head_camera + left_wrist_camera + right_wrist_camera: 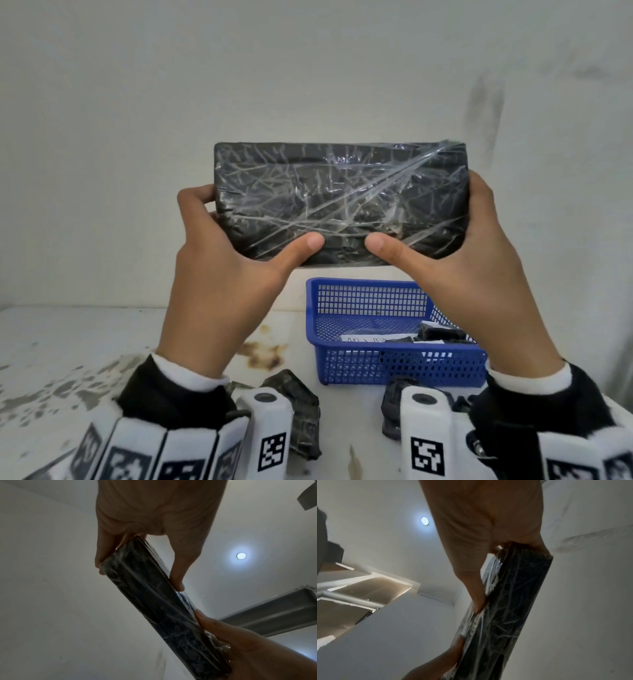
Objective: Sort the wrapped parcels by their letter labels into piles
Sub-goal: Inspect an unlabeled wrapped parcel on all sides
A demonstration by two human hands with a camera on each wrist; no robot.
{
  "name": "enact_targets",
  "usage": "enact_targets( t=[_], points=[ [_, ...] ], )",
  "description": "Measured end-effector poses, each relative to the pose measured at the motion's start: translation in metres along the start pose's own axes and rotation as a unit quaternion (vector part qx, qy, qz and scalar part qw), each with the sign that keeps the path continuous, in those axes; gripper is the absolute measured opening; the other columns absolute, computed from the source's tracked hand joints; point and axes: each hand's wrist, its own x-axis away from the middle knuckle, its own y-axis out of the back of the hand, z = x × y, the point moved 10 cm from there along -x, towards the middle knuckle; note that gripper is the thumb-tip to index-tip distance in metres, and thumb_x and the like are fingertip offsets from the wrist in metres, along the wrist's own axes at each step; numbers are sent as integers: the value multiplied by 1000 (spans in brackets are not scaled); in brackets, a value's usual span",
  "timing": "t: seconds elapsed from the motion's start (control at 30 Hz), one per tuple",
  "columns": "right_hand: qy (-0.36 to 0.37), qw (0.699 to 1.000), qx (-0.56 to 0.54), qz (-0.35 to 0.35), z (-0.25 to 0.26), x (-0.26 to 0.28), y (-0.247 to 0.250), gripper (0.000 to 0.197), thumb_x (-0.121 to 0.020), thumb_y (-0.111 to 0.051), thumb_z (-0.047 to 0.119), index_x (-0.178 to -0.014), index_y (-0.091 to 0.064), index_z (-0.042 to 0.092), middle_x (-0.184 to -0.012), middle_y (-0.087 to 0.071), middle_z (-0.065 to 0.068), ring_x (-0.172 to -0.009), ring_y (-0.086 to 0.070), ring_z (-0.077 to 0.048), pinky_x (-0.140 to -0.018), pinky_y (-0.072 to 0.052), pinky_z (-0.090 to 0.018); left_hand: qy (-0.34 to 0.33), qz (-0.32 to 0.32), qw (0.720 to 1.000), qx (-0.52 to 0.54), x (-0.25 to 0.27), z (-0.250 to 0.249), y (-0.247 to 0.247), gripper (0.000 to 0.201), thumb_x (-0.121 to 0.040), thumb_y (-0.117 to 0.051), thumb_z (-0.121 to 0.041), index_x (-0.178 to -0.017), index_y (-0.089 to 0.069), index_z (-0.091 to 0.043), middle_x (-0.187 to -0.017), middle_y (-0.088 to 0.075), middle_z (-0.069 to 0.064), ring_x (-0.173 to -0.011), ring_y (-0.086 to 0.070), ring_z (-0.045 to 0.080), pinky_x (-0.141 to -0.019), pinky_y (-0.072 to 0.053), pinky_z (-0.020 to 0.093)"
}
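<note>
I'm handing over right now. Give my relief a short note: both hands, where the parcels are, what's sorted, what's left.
Left hand and right hand both grip the black wrapped parcel, held up upright above the table; thumbs press its near face.
No letter label shows on that face; check the other side.
Blue basket holds more parcels and a white slip.
Two loose dark parcels lie on the table near the wrists.
No finished piles are evident; nearly all sorting seems left.

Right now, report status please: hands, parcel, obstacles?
Left hand and right hand grip black parcel, raised. No letter label visible. Blue basket below.
</note>
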Motion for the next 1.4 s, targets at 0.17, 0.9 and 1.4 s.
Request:
enact_targets(
  t=[0.17,0.9,1.4],
  points=[
    [7,1000,6,-17,4,3,-5,95,-55,-85,61,-132,-30,51,-122,-53,31,-113,-55,8,-89,-39,-5,-8,-5,1000,16,0,1,-4,81,-58,-84,-43,-112,-27,-25,-95,-49,-29,-74,-53,-29,-62,-39,-4],
    [-9,998,-46,-32,-4,0,0,62,-78,-68,53,-130,-36,43,-107,-60,31,-89,-57,25,-69,-39,5,3,-4,998,57,-1,7,-3,83,-74,-72,-44,-140,-23,-31,-112,-52,-30,-91,-54,-25,-73,-38,-7],
    [-43,995,-87,-21,-13,-3,-2,60,-73,-61,62,-125,-41,39,-114,-67,11,-92,-68,3,-76,-58,-18,-23,-32,996,76,-5,4,12,50,-93,-56,-40,-138,-33,-34,-119,-58,-21,-107,-57,-8,-93,-45,20]
  ],
)
